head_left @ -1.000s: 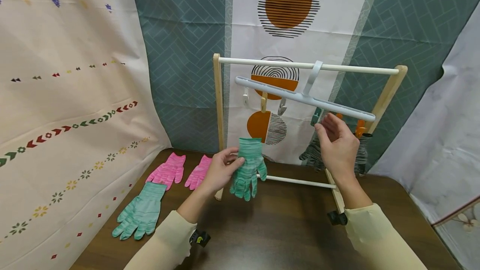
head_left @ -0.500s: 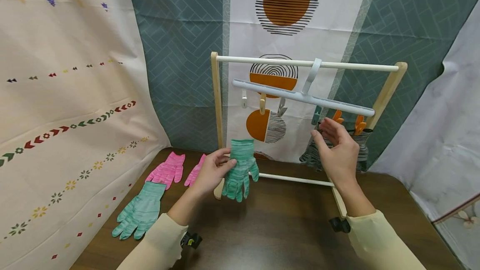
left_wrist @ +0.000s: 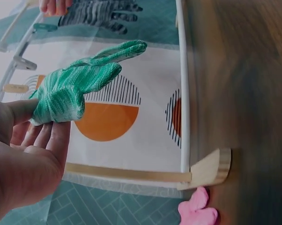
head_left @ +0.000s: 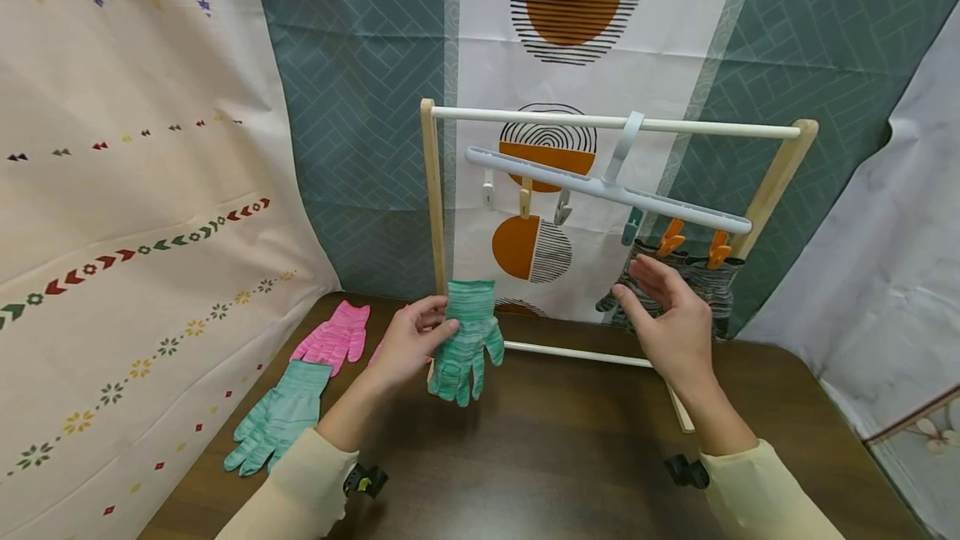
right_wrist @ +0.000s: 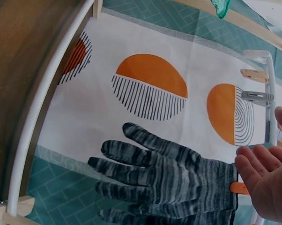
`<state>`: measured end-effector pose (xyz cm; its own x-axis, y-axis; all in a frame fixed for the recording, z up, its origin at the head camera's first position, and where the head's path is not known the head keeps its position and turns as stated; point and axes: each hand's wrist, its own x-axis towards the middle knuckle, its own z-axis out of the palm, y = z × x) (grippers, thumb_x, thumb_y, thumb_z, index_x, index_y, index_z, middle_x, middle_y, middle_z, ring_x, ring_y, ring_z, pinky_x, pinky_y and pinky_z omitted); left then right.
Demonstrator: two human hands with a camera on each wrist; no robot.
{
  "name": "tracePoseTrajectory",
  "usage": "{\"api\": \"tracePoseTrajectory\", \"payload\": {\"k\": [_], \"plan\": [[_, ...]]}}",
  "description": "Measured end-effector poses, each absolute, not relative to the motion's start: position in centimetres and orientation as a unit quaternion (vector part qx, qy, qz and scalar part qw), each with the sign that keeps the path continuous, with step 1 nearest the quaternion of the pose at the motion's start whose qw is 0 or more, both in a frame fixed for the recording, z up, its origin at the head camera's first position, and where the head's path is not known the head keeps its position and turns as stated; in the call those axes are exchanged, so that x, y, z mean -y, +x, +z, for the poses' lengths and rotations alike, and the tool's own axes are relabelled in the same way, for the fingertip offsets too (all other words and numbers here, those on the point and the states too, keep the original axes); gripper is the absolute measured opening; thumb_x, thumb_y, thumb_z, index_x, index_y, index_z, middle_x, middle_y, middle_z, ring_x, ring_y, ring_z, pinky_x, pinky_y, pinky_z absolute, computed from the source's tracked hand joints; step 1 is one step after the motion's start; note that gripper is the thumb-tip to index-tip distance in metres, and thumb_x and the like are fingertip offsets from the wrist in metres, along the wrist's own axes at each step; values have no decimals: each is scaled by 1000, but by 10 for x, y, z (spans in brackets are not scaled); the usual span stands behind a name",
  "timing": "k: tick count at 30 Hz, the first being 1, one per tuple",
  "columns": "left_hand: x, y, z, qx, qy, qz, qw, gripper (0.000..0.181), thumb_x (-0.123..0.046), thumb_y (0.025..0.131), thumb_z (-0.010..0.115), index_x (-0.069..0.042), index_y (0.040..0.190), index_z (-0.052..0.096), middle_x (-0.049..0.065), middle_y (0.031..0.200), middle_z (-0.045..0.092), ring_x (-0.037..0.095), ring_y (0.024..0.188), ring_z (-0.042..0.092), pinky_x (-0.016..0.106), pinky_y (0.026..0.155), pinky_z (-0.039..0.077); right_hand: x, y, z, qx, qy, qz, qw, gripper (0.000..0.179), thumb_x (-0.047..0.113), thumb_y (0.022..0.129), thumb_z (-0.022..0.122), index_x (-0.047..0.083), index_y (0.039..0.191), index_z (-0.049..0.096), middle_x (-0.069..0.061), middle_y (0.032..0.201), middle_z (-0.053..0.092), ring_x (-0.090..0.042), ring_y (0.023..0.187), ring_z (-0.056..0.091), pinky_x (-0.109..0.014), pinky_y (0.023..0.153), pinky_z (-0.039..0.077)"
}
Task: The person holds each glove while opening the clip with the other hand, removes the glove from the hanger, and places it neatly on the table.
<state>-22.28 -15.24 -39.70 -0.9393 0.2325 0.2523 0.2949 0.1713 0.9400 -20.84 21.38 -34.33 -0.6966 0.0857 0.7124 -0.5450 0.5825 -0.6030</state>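
Left fingers (head_left: 425,304) pinching one green glove (head_left: 467,344) by its left edge, cuff up, above table (head_left: 562,448). Right fingers (head_left: 663,275) extended, thumb apart, empty, near grey striped gloves (head_left: 718,294) at right.

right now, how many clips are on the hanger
6. Left to right in the head view along the hanger: white clip, beige clip, grey clip, dark green clip, then two orange clips gripping dark gloves. Others could be hidden.
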Motion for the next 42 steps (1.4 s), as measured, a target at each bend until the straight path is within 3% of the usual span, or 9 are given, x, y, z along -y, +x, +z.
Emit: {"api": "tracePoseTrajectory", "payload": {"k": [8,12,19,26,28,29,32,39,42], "plan": [[171,-221,-403,774,-177,-607,11,45,-7,104,68,5,146,55,25,128,71,34,111,73,37,88,62,-218,-204,-355,826,165,430,325,53,12,95,83,4,144,63,-13,133,72,-32,118,70,-10,98,46],[179,-220,-405,772,-182,-609,-4,44,-6,104,68,4,145,56,25,129,70,37,111,72,40,85,63,-220,-203,-360,826,176,432,317,53,10,94,83,5,143,64,-13,132,72,-31,117,71,-11,98,47],[199,-218,-412,785,-177,-594,-25,46,-7,104,68,6,146,53,24,130,69,29,107,72,30,72,61,-226,-200,-367,835,176,427,297,53,13,95,82,8,145,63,-11,133,72,-30,119,70,-10,98,46],[214,-211,-419,808,-166,-563,-51,56,-6,103,68,13,151,45,29,137,63,35,122,66,25,84,57,-231,-196,-373,849,170,417,276,54,16,96,82,7,146,62,-10,136,71,-31,121,69,-9,100,43],[218,-208,-421,814,-160,-555,-61,58,-8,103,70,12,152,45,29,137,64,30,115,68,25,74,56,-232,-194,-375,849,171,417,276,55,15,96,82,6,146,61,-11,136,70,-32,121,69,-8,99,43],[220,-207,-422,815,-158,-553,-69,59,-9,103,70,11,152,45,29,137,64,26,104,70,26,68,54,-232,-194,-376,850,172,415,276,55,15,96,82,6,147,61,-11,136,70,-32,120,69,-7,98,43],[227,-204,-426,817,-152,-549,-92,61,-11,103,70,9,155,43,30,138,63,18,87,64,29,57,47,-233,-192,-378,851,171,413,275,56,16,96,82,6,147,61,-12,136,70,-33,120,70,-7,97,42],[238,-202,-438,822,-139,-538,-125,62,-16,105,69,6,156,41,27,137,64,22,81,60,36,59,49,-235,-189,-385,857,163,410,268,55,17,96,83,6,145,62,-10,135,71,-33,119,70,-8,98,43],[243,-201,-444,818,-128,-544,-132,62,-14,105,68,6,157,40,25,134,66,19,70,53,35,58,47,-237,-188,-387,859,161,404,270,56,17,95,83,6,146,62,-10,136,71,-32,119,70,-7,98,42]]}}
